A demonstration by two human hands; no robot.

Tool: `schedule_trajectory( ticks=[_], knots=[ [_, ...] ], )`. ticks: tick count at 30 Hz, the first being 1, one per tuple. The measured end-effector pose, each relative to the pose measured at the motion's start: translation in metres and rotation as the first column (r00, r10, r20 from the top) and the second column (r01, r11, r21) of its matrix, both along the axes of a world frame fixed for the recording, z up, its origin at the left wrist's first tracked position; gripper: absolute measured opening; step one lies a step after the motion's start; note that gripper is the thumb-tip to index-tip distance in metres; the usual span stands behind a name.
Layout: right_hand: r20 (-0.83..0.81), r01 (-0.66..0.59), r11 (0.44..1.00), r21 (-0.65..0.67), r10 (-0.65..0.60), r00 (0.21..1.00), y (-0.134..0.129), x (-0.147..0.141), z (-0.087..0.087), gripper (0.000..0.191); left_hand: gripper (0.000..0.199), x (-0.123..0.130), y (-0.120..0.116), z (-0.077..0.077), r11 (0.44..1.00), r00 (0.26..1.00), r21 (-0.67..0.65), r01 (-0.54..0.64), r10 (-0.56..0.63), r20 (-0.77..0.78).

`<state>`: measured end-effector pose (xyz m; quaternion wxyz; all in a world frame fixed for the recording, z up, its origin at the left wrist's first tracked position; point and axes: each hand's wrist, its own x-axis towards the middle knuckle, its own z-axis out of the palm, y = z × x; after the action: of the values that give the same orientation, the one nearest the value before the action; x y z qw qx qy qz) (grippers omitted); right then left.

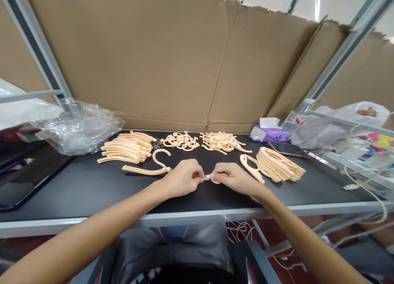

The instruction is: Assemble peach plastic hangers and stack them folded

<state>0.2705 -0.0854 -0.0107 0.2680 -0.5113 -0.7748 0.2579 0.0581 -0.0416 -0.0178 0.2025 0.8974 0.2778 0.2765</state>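
Pinching a small pale piece (207,177) between the fingertips of the left hand (185,178) and right hand (235,178), near the front edge of the surface (92,189), apparently gripped close to control so slight a part. Shows a hooked bar (144,170) just left; cannot tell whether joined. Toward the right edge, holds a stack of curved pieces (277,165). Along the back edge, bears separate heaps of bars (127,146), curled pieces (181,140) and slender pieces (223,141), probably sorted for reach. Beyond, includes a purple tissue pack (272,134) with lettering too small to read.

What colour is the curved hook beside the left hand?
The curved hook is pale peach, shown in the head view.
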Motion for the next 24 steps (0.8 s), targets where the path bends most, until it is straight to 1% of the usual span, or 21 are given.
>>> schedule_trajectory(
  ticks=[3, 7, 10, 14, 16, 21, 24],
  knots=[
    [-0.015, -0.013, 0.998, -0.065, 0.012, 1.000, 0.003, 0.002, 0.000, 0.033, 0.009, 0.001, 0.000, -0.002, 1.000, 1.000, -0.017, -0.012, 0.012, 0.008],
    [-0.017, -0.011, 0.996, -0.084, 0.009, 1.000, 0.005, 0.003, 0.000, 0.034, 0.009, 0.001, 0.001, -0.003, 1.000, 1.000, -0.022, -0.018, 0.018, 0.012],
    [0.042, -0.022, 0.997, -0.077, 0.026, 0.999, 0.007, 0.002, 0.003, 0.034, 0.009, 0.000, 0.002, -0.003, 1.000, 1.000, -0.019, -0.013, 0.013, 0.001],
    [0.167, -0.106, 0.993, -0.043, 0.112, 0.980, 0.013, 0.003, 0.009, 0.037, 0.012, 0.001, 0.002, -0.003, 1.000, 1.000, -0.018, -0.001, 0.000, -0.029],
    [0.207, -0.137, 0.989, -0.058, 0.146, 0.967, 0.017, 0.004, 0.011, 0.039, 0.012, 0.001, 0.003, -0.003, 1.000, 0.999, -0.018, -0.003, 0.002, -0.047],
    [0.230, -0.156, 0.977, -0.143, 0.186, 0.955, 0.025, 0.008, 0.012, 0.041, 0.012, 0.003, 0.004, -0.004, 0.999, 0.998, -0.029, -0.013, 0.011, -0.068],
    [0.255, -0.167, 0.976, -0.138, 0.198, 0.946, 0.026, 0.007, 0.014, 0.038, 0.013, 0.003, 0.004, -0.004, 0.999, 0.998, -0.035, -0.019, 0.016, -0.064]
  ],
)
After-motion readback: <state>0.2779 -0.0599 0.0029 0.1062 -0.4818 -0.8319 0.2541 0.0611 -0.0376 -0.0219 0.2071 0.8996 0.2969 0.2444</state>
